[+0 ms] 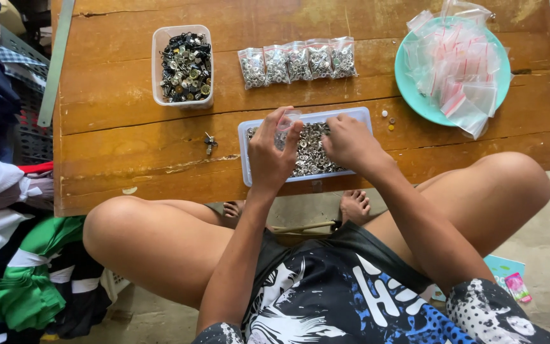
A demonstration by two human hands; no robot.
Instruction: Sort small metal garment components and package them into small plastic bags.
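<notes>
From the head camera, the left hand pinches a small clear plastic zip bag, mouth apparently up, over the clear rectangular tub of silver metal snaps at the worn wooden counter edge. The right hand digs in, fingers curled; its grip is unclear. The tub's long axis runs left-right. Snaps could miss the narrow mouth and scatter.

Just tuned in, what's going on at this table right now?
A seated person works over a clear tray of small silver metal rings on a wooden table. The left hand holds a small clear bag above the tray; the right hand reaches into the rings. Five filled bags lie in a row behind, beside a tub of darker metal parts. Empty bags fill a teal plate.
</notes>
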